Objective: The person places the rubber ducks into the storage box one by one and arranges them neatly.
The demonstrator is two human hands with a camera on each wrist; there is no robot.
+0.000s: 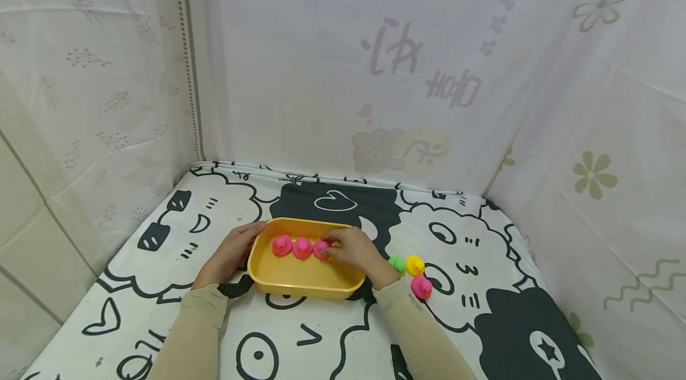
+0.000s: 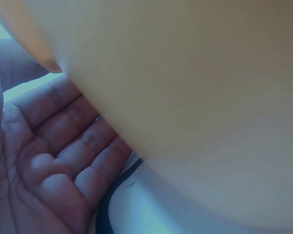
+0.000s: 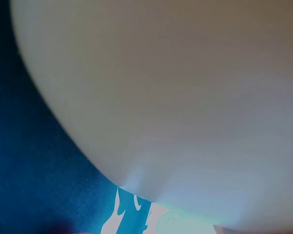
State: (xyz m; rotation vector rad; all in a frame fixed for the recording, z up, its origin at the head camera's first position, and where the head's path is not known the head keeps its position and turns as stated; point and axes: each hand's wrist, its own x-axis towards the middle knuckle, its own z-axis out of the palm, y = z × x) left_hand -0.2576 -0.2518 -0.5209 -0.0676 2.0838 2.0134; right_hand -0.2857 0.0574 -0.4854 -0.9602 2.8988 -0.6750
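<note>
A yellow plastic tray point(image 1: 305, 293) sits on the patterned cloth. My left hand point(image 1: 234, 252) holds it at its left end; in the left wrist view the fingers point(image 2: 63, 126) reach behind the tray's wall point(image 2: 185, 107) and the thumb is by the rim. Three pink rubber ducks stand in a row inside: a left one point(image 1: 281, 245), a middle one point(image 1: 302, 248) and a right one point(image 1: 320, 249). With its fingertips, my right hand point(image 1: 356, 251) pinches the right duck. The tray's wall point(image 3: 161, 97) fills most of the right wrist view, hiding that hand's fingers.
Right of the tray, beside my right wrist, are a green rubber duck point(image 1: 397, 264), a yellow one point(image 1: 415, 265) and another pink one point(image 1: 421, 287). A black band point(image 1: 236, 287) circles my left wrist. Printed curtains point(image 1: 300, 70) stand behind and at both sides of the cloth.
</note>
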